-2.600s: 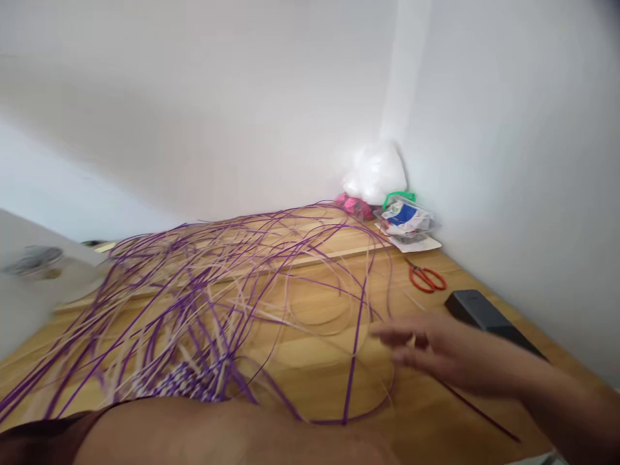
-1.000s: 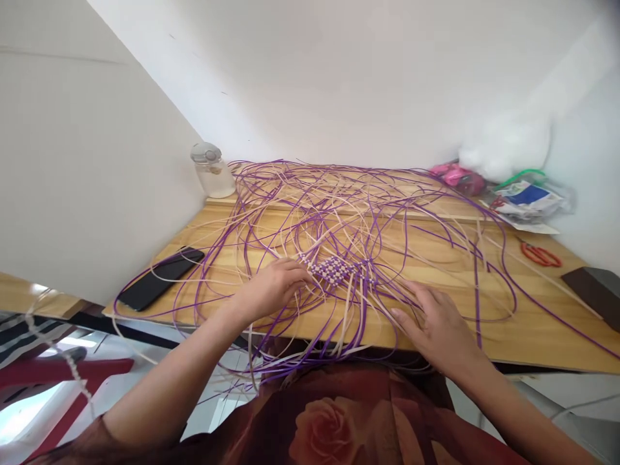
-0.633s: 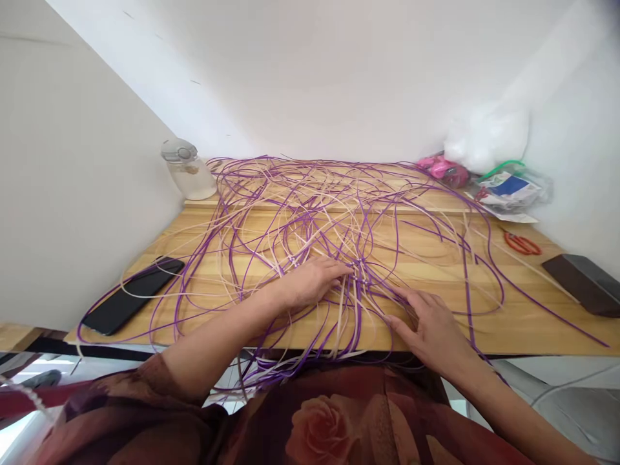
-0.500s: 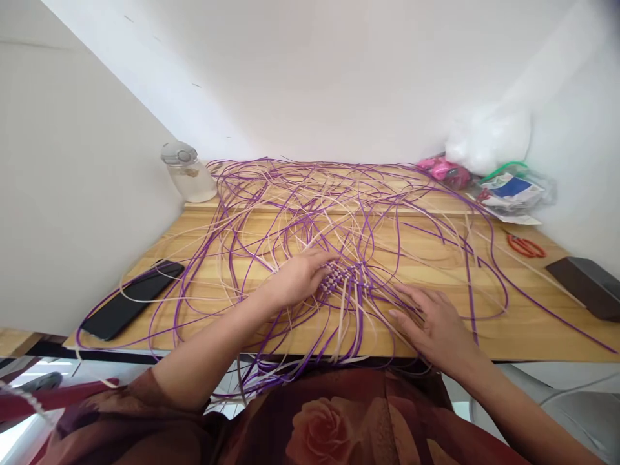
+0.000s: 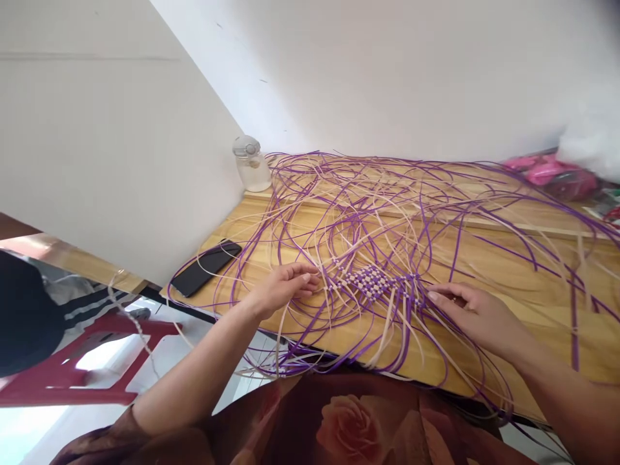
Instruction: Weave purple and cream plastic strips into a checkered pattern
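Observation:
A small woven piece point(image 5: 371, 283) in a purple and cream check lies on the wooden table, long purple and cream strips fanning out from it on every side. Left of it, my left hand point(image 5: 289, 288) hovers among the loose strips with fingers loosely curved and thumb apart; nothing is plainly held. At the weave's right end, my right hand point(image 5: 477, 316) brings thumb and forefinger together on purple strips that leave the weave there. Exactly how many strips are pinched is hidden by the fingers.
A black phone point(image 5: 206, 267) lies at the table's left under some strips. Behind it stands a clear jar with a grey lid point(image 5: 252, 165). Pink packaging point(image 5: 547, 174) and a white plastic bag point(image 5: 593, 142) sit at back right. A red stool point(image 5: 101, 361) stands on the floor left.
The view has swung left. My left hand has come off the woven piece to its left, uncovering the check. My right hand has closed in on strips at the weave's right end.

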{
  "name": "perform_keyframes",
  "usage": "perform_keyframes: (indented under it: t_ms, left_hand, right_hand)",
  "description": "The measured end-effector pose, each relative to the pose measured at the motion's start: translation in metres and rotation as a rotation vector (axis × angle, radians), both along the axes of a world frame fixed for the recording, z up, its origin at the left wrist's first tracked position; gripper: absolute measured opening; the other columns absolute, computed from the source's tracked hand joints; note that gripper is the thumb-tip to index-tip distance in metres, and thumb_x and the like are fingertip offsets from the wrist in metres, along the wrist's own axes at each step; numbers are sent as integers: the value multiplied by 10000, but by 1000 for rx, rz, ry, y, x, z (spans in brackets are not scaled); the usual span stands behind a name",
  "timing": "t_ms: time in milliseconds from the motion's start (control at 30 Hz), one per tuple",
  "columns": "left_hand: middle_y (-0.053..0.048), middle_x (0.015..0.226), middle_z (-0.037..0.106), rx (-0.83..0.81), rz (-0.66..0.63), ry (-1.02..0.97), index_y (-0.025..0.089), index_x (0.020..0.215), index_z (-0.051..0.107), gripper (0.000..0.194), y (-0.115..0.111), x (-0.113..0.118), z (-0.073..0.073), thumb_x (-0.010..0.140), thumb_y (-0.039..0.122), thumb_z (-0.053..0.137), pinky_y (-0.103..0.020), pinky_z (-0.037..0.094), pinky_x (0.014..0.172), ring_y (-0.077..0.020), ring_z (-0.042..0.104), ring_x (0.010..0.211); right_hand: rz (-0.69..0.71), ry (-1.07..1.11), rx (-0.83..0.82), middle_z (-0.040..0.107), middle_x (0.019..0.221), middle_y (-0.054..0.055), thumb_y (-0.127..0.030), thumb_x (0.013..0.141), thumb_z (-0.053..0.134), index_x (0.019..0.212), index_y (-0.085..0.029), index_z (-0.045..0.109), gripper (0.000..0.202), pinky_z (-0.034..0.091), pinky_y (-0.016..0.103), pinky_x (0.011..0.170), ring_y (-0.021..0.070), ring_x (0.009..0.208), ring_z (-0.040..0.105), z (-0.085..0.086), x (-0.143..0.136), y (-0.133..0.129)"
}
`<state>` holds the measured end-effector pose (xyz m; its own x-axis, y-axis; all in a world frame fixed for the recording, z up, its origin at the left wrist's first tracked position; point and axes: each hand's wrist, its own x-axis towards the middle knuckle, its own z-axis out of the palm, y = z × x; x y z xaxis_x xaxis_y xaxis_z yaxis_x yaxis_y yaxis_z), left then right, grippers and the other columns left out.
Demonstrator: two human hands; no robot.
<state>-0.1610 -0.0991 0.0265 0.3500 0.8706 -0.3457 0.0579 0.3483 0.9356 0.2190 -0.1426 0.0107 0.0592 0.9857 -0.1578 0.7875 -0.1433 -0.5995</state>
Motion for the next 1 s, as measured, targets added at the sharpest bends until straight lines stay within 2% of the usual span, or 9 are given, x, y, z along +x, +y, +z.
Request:
perform_keyframes:
  t_ms: [267,400,467,600,667,733,800,867,1000]
  left_hand:
    - [-170,1085,704,-243,128,-250,107,1099,553,261,7,14,6,851,152,619,-278,542,866,-184,706,946]
    - [-164,1161,682,-177,58,-124,112,1093,584,246,8,6,4,879,233,597,-267,549,822,-194,692,997]
    - [-139,1153,687,-18,-2,63,131,1094,610,267,7,-1,4,887,298,589,-277,554,778,-201,685,998]
    - [-68,1096,710,575,-103,437,197,1079,668,236,3,-3,7,907,309,549,-312,534,842,-185,668,986]
    - [-49,1119,707,847,-285,490,219,1117,665,252,3,8,7,927,245,502,-329,495,942,-176,647,1047]
    - [-63,1229,667,1037,-485,482,214,1234,609,343,6,28,5,922,176,473,-360,438,1035,-186,598,1160]
    - [-97,1368,577,1149,-628,457,199,1360,506,464,14,55,2,900,145,483,-396,378,1099,-207,525,1266]
    - [-97,1388,560,1186,-757,396,214,1390,478,489,24,84,-3,908,135,454,-401,349,1119,-204,494,1303]
    - [-117,1389,561,1224,-915,374,213,1390,506,450,43,130,-17,950,256,420,-426,259,1163,-237,448,1349]
  right_hand:
    - [30,266,-45,706,1119,96,-595,821,601,1100,-203,701,492,555,388,871,292,997,674,17,-5,6]
    - [-6,373,-115,695,1146,89,-621,780,641,1149,-208,683,555,512,392,961,290,1066,645,22,-6,6]
    - [-30,412,-118,693,1145,89,-620,762,665,1160,-210,677,573,510,379,956,282,1072,638,20,-6,6]
    - [-62,434,-135,701,989,79,-622,784,647,1222,-203,630,606,537,296,726,194,830,645,12,-7,3]
    - [-77,456,-140,675,855,61,-610,802,624,1258,-181,598,626,499,265,603,151,684,592,9,-11,2]
    - [-82,480,-130,644,777,45,-580,814,606,1270,-155,582,625,477,259,570,133,621,553,8,-17,1]
    - [-74,460,-102,653,789,50,-548,825,578,1265,-144,582,597,488,274,589,135,617,554,7,-22,0]
    - [-76,363,-22,686,877,74,-517,838,551,1240,-154,598,544,510,302,636,160,676,596,9,-24,-3]
    - [-127,-5,320,700,989,84,-453,881,529,1100,-195,665,365,517,345,729,204,781,637,24,-28,-24]
